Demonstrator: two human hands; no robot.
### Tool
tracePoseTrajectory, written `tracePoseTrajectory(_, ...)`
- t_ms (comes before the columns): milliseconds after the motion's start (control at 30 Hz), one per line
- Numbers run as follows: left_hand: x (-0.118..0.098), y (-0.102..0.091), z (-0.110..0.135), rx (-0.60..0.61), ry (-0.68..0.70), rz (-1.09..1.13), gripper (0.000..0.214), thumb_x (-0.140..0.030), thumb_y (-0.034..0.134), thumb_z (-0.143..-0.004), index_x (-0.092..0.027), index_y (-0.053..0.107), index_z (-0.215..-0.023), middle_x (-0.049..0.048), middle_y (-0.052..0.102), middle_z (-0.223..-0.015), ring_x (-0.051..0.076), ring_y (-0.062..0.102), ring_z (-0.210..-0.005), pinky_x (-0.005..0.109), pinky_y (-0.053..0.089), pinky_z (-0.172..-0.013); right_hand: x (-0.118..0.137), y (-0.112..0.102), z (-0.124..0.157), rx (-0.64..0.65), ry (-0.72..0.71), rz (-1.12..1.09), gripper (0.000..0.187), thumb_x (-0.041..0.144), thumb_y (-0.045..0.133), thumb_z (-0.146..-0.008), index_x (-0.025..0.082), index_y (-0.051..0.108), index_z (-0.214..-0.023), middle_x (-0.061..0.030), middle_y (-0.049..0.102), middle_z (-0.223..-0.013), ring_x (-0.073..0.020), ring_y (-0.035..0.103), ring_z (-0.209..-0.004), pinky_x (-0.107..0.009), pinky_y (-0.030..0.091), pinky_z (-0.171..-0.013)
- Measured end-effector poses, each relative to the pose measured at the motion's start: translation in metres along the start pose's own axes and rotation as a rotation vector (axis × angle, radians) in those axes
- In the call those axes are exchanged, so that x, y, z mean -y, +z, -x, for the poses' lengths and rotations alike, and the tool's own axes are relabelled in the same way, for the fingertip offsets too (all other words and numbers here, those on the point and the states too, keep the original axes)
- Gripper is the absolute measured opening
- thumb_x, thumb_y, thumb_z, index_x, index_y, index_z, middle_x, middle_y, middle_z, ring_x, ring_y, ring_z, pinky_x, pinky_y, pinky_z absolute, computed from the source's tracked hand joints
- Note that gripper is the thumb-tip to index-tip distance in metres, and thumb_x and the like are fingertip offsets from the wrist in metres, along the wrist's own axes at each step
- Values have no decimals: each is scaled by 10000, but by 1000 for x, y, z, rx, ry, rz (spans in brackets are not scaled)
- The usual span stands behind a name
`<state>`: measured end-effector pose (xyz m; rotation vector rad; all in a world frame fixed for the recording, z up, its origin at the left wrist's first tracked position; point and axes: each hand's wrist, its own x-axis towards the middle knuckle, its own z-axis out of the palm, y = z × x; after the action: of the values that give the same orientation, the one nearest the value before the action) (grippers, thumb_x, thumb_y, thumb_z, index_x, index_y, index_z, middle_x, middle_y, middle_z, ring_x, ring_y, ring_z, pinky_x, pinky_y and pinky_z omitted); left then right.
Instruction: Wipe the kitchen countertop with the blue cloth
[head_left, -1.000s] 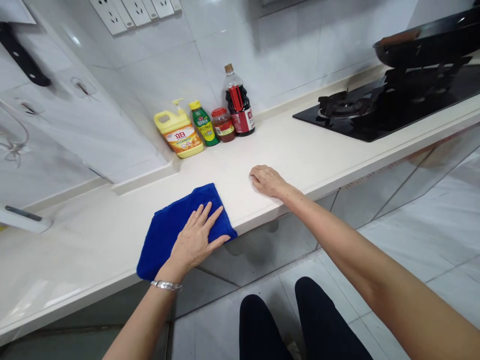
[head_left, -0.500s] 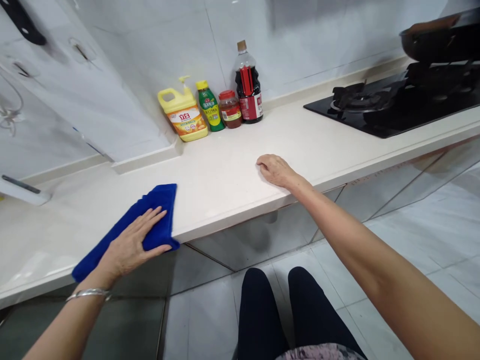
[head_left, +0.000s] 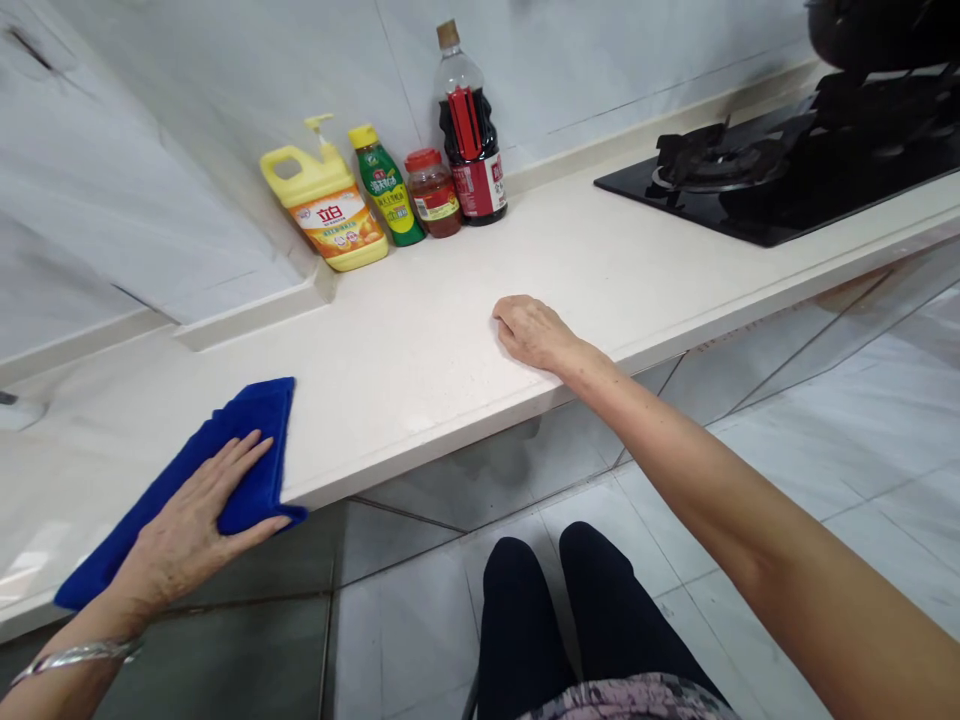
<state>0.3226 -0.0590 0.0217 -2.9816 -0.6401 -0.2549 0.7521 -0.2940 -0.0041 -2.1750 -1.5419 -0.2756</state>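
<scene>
My left hand (head_left: 193, 515) lies flat on a folded blue cloth (head_left: 259, 420), fingers stretched out and thumb spread along the counter's front edge. The cloth rests on the white countertop (head_left: 390, 360), and one corner hangs a little over the edge. A silver bangle circles the left wrist. Farther right, my right hand (head_left: 531, 330) rests on the countertop in a loose fist, its fingertips tucked under, and nothing shows in it. Behind it, along the wall, stand a yellow pump jug (head_left: 330, 210), a green squeeze bottle (head_left: 388, 190), a red-lidded jar (head_left: 433, 195) and a dark sauce bottle (head_left: 472, 140).
At the right, a black gas hob (head_left: 705, 200) is set in the counter, with a dark pan (head_left: 877, 35) on its far burner. A tiled pillar (head_left: 187, 220) juts out at the left. Cabinet fronts (head_left: 480, 480) run below the counter.
The view has shifted, so the counter items appear farther left. My left hand and the blue cloth have slid slightly left along the counter. My right fist stays in about the same place.
</scene>
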Motion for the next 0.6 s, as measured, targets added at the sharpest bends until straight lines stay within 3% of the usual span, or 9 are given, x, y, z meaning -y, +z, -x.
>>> tracePoseTrajectory(100,-9,-1,-2,4,10,-55,854,-796,445,-847,-546,45,-1559,-166,147,-1652,340,314,-1478,613,334,-1198,2,-1,1,3,1,2,323,89,395,-906,97,657,-1094,-161,680,-1126,-269,583,-1054,-365,422,-938)
tracePoseTrajectory(267,-41,2,-23,51,114,-105,912,-711,498,-885,-320,110,-1611,65,232,-1662,341,228,-1511,578,284,-1213,6,-2,1,12,6,19,301,88,396,-924,87,649,-1086,-171,670,-1141,-269,579,-1067,-352,422,-931)
tracePoseTrajectory(600,-137,11,-89,82,151,-29,970,-768,528,-837,-258,209,-1597,98,239,-1658,332,169,-1530,556,230,-1239,9,-7,1,42,2,34,271,79,405,-923,99,647,-1045,-164,673,-1112,-274,579,-1042,-347,434,-892)
